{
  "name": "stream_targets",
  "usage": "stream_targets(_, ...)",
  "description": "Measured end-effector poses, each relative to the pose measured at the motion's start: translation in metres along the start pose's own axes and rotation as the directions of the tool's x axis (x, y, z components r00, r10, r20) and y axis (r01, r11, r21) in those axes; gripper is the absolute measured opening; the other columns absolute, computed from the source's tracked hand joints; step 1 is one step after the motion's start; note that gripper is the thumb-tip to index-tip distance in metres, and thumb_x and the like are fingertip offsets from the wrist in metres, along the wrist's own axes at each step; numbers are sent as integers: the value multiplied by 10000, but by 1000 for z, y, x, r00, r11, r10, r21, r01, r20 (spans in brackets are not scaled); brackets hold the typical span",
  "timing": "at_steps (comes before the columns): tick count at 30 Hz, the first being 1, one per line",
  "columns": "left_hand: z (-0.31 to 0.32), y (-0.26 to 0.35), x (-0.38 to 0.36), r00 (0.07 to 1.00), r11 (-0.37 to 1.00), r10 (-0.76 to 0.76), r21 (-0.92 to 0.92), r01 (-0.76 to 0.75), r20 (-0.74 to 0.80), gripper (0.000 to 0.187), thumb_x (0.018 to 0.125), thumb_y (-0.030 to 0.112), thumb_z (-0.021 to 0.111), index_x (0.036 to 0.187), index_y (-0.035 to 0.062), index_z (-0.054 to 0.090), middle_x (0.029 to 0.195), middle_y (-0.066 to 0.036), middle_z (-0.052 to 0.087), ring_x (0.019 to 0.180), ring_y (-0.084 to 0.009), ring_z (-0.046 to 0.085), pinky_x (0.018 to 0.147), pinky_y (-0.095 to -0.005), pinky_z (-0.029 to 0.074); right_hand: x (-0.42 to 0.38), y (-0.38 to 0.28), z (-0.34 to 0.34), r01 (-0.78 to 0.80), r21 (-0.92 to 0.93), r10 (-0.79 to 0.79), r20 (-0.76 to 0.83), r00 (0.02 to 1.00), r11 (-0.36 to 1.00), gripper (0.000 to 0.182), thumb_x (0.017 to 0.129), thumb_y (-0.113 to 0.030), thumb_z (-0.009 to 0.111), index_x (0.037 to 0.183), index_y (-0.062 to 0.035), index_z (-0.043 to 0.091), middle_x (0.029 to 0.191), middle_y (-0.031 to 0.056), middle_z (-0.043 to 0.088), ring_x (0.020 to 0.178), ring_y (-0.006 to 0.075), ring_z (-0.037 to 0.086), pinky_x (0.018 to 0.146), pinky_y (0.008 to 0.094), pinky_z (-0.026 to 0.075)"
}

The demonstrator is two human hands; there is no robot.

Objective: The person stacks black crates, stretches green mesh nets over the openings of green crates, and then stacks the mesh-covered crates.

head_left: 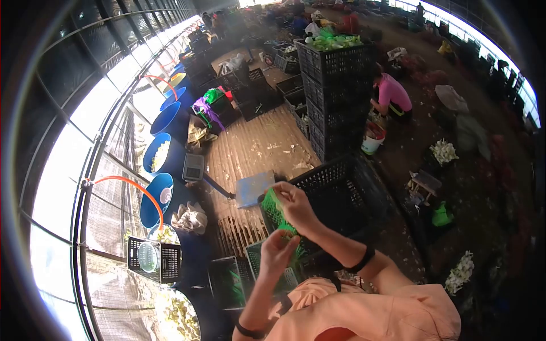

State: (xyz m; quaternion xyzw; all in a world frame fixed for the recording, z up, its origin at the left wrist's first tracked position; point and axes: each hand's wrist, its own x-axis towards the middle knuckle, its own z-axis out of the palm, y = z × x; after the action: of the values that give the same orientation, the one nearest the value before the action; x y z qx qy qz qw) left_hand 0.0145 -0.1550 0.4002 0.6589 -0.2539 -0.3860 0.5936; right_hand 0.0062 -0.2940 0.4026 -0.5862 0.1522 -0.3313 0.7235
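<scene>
A bright green mesh bag (274,211) is stretched between my two hands, in front of my body. My right hand (297,209), the farther of the two, pinches its upper part. Closer to my chest, my left hand (276,253) has its fingers closed on the lower end of the mesh. Just beyond and to the right of them sits a large black crate (347,190). Under my left forearm are smaller crates (228,273) with some green stuff in them.
A blue-topped scale (254,189) with a display (193,167) stands on the slatted floor ahead. Blue barrels (161,149) line the left wall. Stacked black crates (335,85) rise ahead, near a crouching person in pink (394,94). White vegetables (459,273) lie at right.
</scene>
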Motion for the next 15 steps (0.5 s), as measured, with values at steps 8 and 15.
stream_targets(8, 3, 15, 45, 944, 932, 330, -163, -323, 12, 165, 868, 145, 599, 953, 29, 520, 812, -48, 610, 781, -138, 605, 723, -267, 478, 14, -47, -44, -42, -130, 31, -91, 995, 991, 136, 921, -142, 490, 986, -26, 515, 641, -42, 464, 486, 8, 378, 408, 191, 277)
stream_targets(15, 62, 27, 52, 958, 857, 258, -487, -167, 126, 150, 870, 97, 583, 991, 30, 527, 991, -86, 572, 832, -157, 611, 701, -264, 494, 29, -24, -80, 45, -155, -95, -331, 939, 987, 194, 887, -168, 555, 878, 24, 534, 716, 60, 566, 598, 69, 500, 519, 233, 387)
